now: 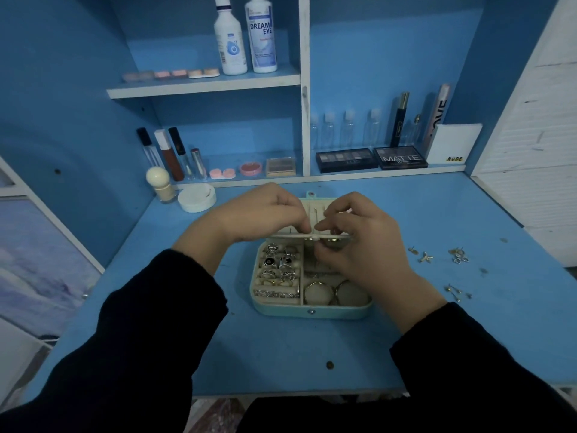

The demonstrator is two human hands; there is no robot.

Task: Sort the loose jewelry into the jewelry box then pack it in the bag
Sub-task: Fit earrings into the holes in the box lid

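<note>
Dark sleeves (150, 323) nearest | left hand (265, 214) pinches earring flap (335, 236) of open jewelry box (312, 311) mid-desk | right hand (359, 245) curled, pinching same flap; any stud hidden | loose earrings (457, 256) well right | risk: flap flexes, stud drops among rings.

A home vanity: blue desk (437, 214) beneath shelves (203, 85) of cosmetics and lens-solution bottles (260, 35).
</note>
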